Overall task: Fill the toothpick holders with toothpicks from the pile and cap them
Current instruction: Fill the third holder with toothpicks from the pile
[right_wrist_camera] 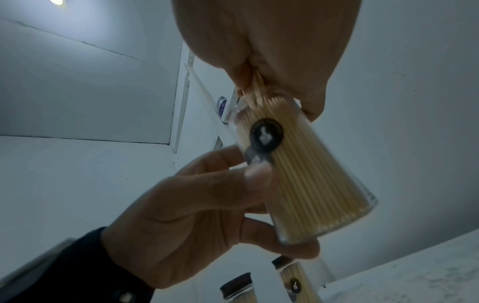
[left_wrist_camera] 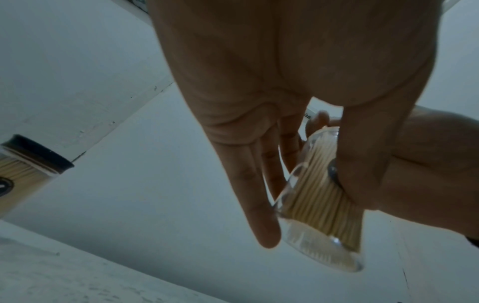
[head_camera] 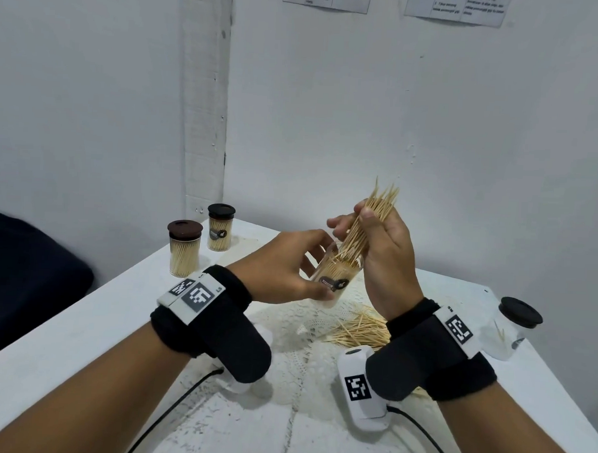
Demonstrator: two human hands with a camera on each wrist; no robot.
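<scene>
Wrist-strapped, the left hand grips the clear toothpick holder at frame centre, tilted; the right hand pinches a bundle of toothpicks half inside its mouth. Ease them in parallel (the holder looks nearly full), wiggling gently. Below lies the pile on the bench; two capped holders stand upper left.

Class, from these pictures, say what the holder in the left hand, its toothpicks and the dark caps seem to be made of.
Holder: clear, glossy, probably plastic or glass; the sticks show through its wall. Toothpicks: pale, matt, likely wood or bamboo, with thin pointed tips. Caps: dark brown, smooth, probably plastic; the material cannot be confirmed.
</scene>
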